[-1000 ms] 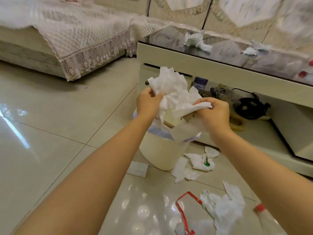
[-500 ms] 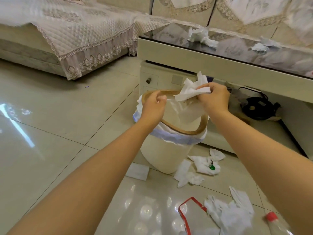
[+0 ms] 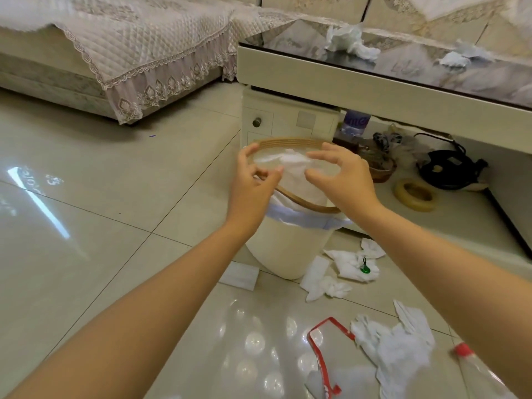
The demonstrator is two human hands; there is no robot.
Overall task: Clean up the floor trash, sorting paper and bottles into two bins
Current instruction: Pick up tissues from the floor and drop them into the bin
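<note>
Paper is what litters this floor, and it lies in several lots. Farthest left, a flat white sheet rests on the tiles just beside the near foot of the bin. Over the bin's mouth the left hand hovers with fingers loosely curled and holding nothing; the right hand hangs beside it, fingers spread wide and empty too. Between them a white wad sits inside the liner, below the wooden rim.

Right of the bin's base lies a crumpled tissue cluster with a small green object on it. Nearer, a red-edged plastic wrapper lies flat, touching a larger tissue heap. At the far right edge a clear bottle with a red cap lies on its side.

The tissues look soft and nearly weightless; they should crush easily, so a gathering pinch at the middle of each heap ought to lift it whole, though loose shreds may drop. The flat sheet probably needs a fingernail under one edge. The bottle seems empty and light, likely slick, best gripped around its body.
</note>
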